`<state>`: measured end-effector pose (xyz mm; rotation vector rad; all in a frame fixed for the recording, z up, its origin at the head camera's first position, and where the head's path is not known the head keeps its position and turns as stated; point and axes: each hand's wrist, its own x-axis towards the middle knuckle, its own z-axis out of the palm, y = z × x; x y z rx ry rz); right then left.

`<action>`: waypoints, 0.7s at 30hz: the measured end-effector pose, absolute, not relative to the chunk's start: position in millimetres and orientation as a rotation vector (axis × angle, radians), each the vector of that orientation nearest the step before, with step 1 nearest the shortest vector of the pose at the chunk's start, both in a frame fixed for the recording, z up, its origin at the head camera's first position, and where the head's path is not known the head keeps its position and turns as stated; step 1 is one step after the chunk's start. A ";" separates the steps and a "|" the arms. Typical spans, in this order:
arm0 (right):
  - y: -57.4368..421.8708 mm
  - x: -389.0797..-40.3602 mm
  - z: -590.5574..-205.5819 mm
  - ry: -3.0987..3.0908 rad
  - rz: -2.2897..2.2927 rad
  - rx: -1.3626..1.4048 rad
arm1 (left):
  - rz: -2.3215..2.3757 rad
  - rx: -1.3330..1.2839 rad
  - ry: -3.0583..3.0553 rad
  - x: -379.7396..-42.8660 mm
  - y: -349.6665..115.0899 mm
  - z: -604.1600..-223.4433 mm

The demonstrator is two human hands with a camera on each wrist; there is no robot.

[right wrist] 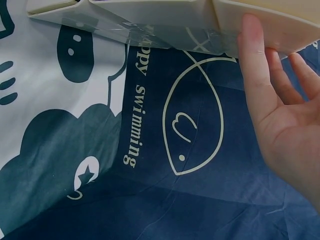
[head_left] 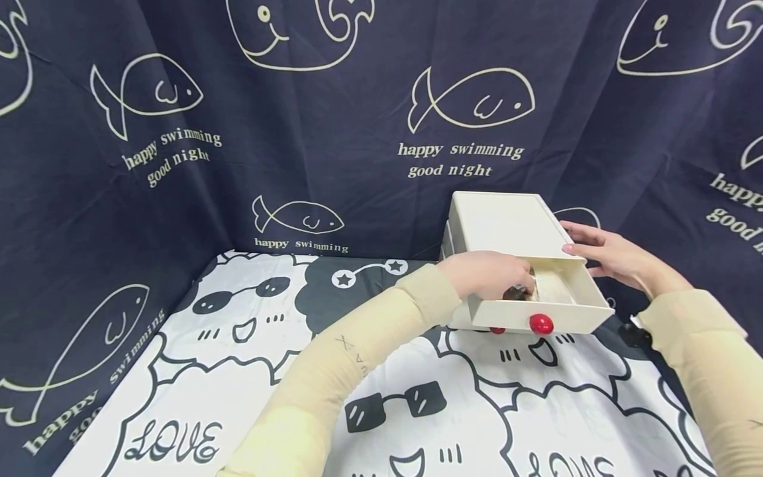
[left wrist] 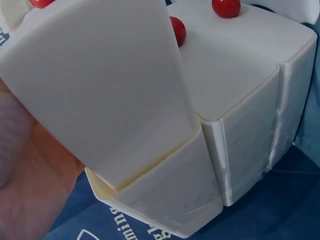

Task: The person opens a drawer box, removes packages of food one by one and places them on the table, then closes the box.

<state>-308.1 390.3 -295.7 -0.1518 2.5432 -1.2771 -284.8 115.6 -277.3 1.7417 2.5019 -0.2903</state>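
Note:
A white drawer cabinet stands at the back right, its top drawer pulled out by a round red knob's side. My left hand reaches down into that drawer with bent fingers around a small dark item; its kind is mostly hidden. In the left wrist view, part of the left hand shows beside the white drawer front. My right hand touches the cabinet's right side with fairly straight fingers. The right wrist view shows the right thumb against the white cabinet edge.
Lower drawers with red knobs sit below the pulled-out one. A white cloth with cartoon drawings covers the table. Behind hangs a dark blue curtain with fish prints, close to the cabinet's back.

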 end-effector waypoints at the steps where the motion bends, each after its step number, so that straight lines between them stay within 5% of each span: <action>1: 390.0 -308.3 -295.7 2.544 -1.274 -0.150 | -0.307 1.732 2.514 -284.4 115.5 -277.0; 21: 390.5 -310.1 -296.5 2.553 -1.267 -0.128 | -0.599 1.849 2.644 -283.5 123.3 -283.2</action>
